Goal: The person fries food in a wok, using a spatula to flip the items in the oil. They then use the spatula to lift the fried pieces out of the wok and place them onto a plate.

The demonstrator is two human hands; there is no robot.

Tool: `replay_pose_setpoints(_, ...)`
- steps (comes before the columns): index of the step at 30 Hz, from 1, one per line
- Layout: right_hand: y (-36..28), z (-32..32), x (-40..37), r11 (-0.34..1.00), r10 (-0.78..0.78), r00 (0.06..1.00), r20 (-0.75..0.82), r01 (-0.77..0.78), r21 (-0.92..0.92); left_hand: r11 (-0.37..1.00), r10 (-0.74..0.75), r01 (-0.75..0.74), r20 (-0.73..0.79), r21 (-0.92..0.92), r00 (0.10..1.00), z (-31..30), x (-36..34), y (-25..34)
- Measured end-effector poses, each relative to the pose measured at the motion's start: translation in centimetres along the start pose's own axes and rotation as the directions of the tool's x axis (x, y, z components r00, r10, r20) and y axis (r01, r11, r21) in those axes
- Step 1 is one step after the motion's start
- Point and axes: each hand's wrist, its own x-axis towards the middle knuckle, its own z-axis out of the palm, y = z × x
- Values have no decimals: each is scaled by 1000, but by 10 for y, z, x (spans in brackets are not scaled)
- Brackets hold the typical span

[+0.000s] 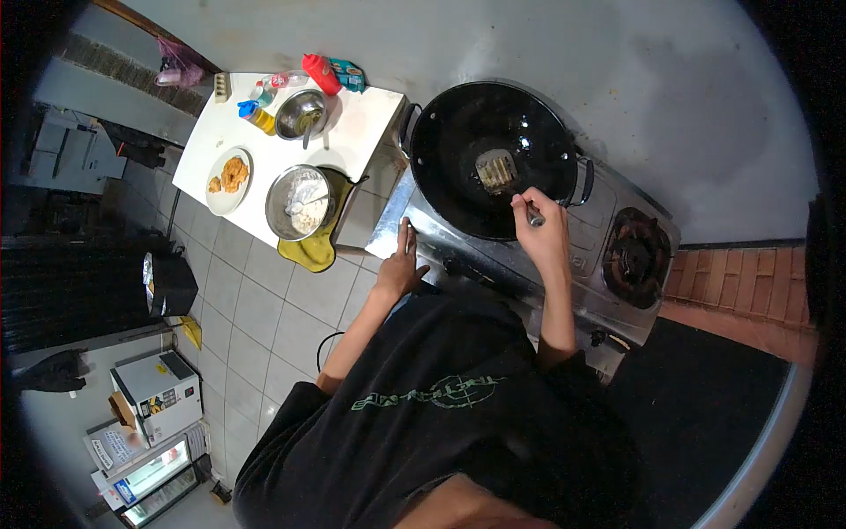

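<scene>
My right hand (539, 224) is closed round the handle of a slotted spatula (497, 170), whose head lies inside a large black wok (449, 132). What looks like oil covers the wok's bottom. The wok stands on a steel gas stove (441, 234). My left hand (403, 264) rests on the stove's left front corner, fingers spread, holding nothing.
On the white table (357, 123) at left are a plate of fried food (234, 175), a steel bowl with white flour-like content (307, 214), a smaller steel bowl (301, 115) and bottles (322, 74). A bare burner (636, 257) is at right.
</scene>
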Motion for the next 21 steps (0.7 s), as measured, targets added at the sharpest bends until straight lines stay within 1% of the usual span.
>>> replay_pose_setpoints(2, -1, 0, 0, 1000, 0, 1000, 0, 0, 1, 1000, 24, -25, -33, -18, 999, 1, -1, -2)
replay_pose_setpoints(5, -3, -1, 0, 1000, 9, 1000, -6, -9, 4, 999, 36, -36, -37, -17, 999, 2, 0, -3)
replay_pose_setpoints(11, -3, -2, -1, 1000, 17, 1000, 5, -17, 19, 1000, 14, -14, 5, 5, 1000, 0, 1, -2)
replay_pose_setpoints(13, -5, -4, -2, 998, 49, 998, 28, -50, 31, 1000, 21, -21, -11, 7, 1000, 0, 0, -2)
replay_pose_setpoints(21, 0, -1, -3, 998, 22, 1000, 15, -23, 54, 1000, 25, -25, -23, 6, 999, 1, 0, -3)
